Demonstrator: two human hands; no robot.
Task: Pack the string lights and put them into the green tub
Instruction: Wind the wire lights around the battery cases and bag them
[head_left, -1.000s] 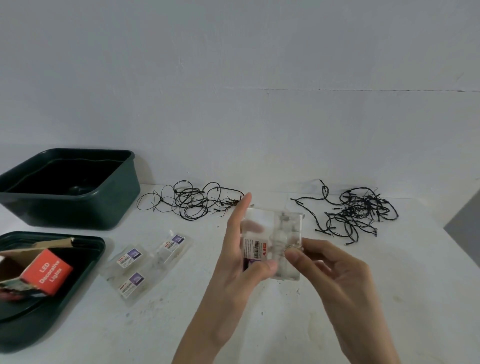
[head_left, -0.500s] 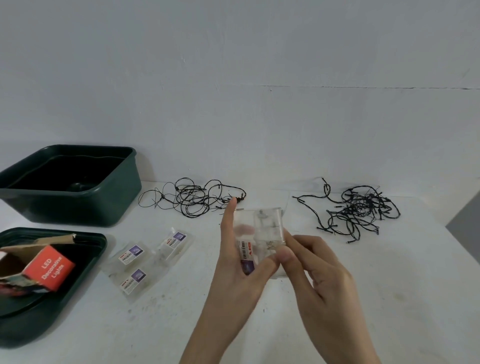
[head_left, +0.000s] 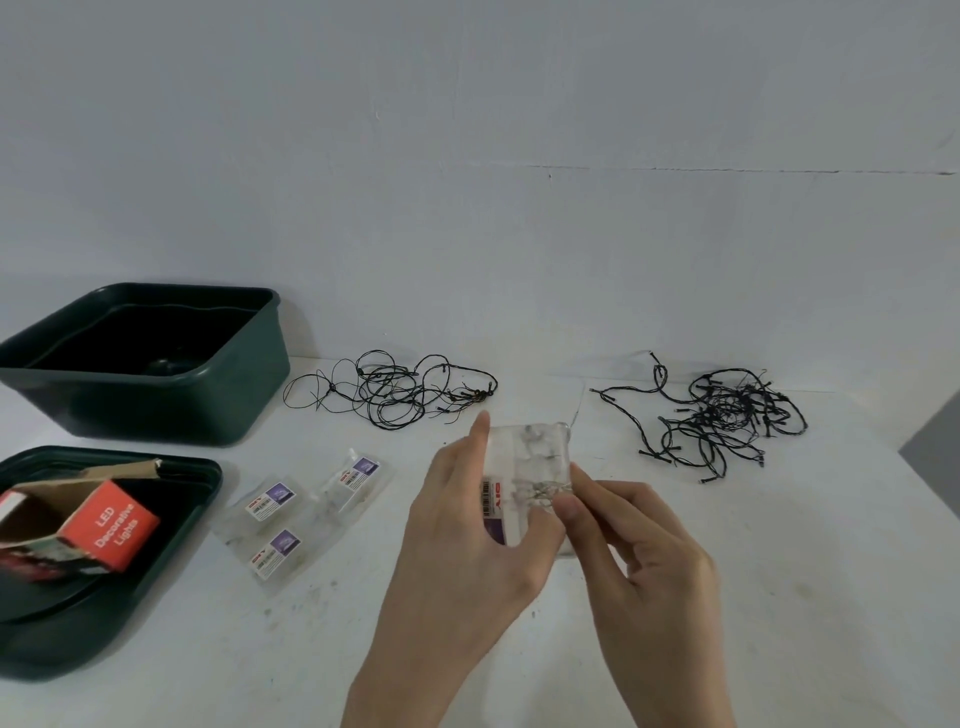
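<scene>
Far left: an open dark green plastic tub (head_left: 156, 410) stands at the back of the white desk (head_left: 779, 571). In front of it, a dark green plastic lid (head_left: 78, 639) carries a red cardboard box (head_left: 109, 525). Three flat clear plastic packets (head_left: 306, 509) lie beside the lid, with a thin black string-light tangle (head_left: 395, 389) behind them. Centre – the left hand (head_left: 467, 525) grips a clear plastic packet of lights (head_left: 530, 467) above the desk; the right hand (head_left: 639, 545) pinches its right edge. Right: a thicker black string-light tangle (head_left: 727, 421)
</scene>
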